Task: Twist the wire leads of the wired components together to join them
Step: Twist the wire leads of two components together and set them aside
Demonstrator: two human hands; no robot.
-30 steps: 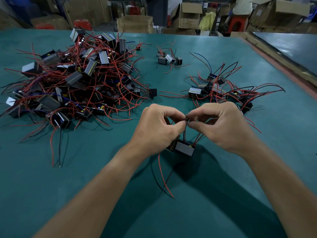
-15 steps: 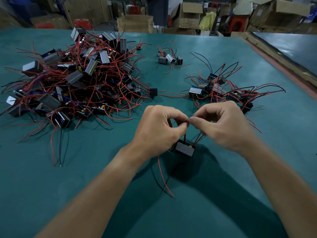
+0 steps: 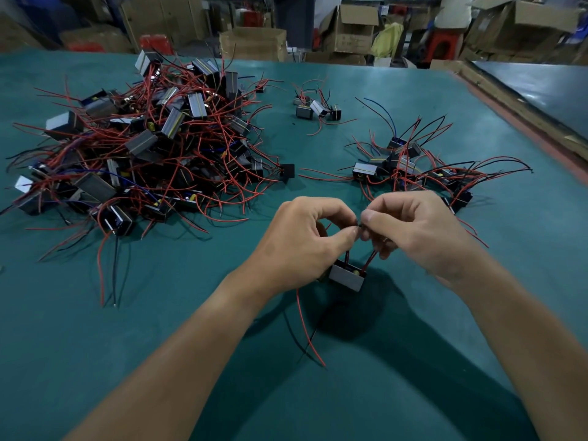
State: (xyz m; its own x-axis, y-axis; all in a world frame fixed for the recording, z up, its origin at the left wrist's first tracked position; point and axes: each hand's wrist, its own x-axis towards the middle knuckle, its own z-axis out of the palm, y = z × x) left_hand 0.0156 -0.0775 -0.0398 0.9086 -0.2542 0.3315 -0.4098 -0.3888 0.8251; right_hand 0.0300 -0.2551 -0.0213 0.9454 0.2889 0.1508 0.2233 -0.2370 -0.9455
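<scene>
Two hands are held close together at the centre of the frame, above the teal tabletop [image 3: 191, 329]. The left hand [image 3: 302, 240] is curled, and the leads [image 3: 358, 225] are pinched between its thumb and forefinger. The right hand [image 3: 420, 230] is curled likewise, and the same leads are pinched between its thumb and forefinger. Both grips are thus closed on the leads, with the fingertips of the two hands almost touching at that spot.

Red leads are seen running down from the pinch to a component [image 3: 346, 277], a small block with a pale grey face, set just below the hands. Whether it rests on the tabletop or hangs cannot be told. A red wire [image 3: 308, 329] and a black one are trailed from under the left hand toward the lower centre of the frame.

A large pile [image 3: 143, 154] of like components, tangled in red and black wire, is spread over the upper left of the frame. A smaller cluster [image 3: 410, 167] is laid at the right, just beyond the right hand. A little group [image 3: 316, 108] is placed at upper centre, well apart from both. Cardboard boxes [image 3: 253, 43] are stacked along the top edge, behind the tabletop.
</scene>
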